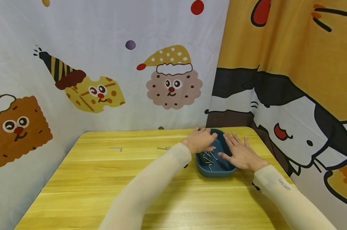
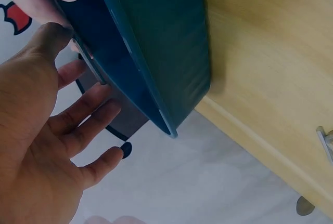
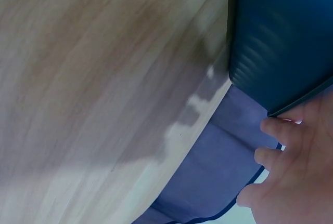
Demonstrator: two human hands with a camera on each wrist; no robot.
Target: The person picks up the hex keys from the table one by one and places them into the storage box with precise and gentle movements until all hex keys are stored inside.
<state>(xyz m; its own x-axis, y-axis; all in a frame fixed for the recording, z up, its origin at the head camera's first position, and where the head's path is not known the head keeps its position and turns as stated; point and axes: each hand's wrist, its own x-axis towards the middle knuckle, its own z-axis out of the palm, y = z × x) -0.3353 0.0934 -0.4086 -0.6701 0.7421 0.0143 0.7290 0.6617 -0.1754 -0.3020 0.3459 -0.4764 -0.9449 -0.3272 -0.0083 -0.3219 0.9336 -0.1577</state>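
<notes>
Head view: blue tray [image 1: 218, 174] on the wooden surface [image 1: 90, 179], long axis running away from the person; bent metal rods [image 1: 208, 158] lie loose inside it, gathered toward its left, near part. Left hand [image 1: 198, 140] over the tray's left side, fingers spread loosely, thumb apart from index; no grip made out. Right hand [image 1: 242, 154] at the right side, fingers extended along the rim, thumb reaching inward, not closed round anything visible; right wrist view puts its fingertips at the rim.

Key relation (judged): rods in the tray sit just to the near side of the left hand, which is the nearer of the two; tray itself lies between both hands.

Outside the tray: one bent rod [image 1: 116, 148] well to the left, further metal pieces [image 1: 163, 148] between it and the left hand. Exact count of rods inside: cannot tell
</notes>
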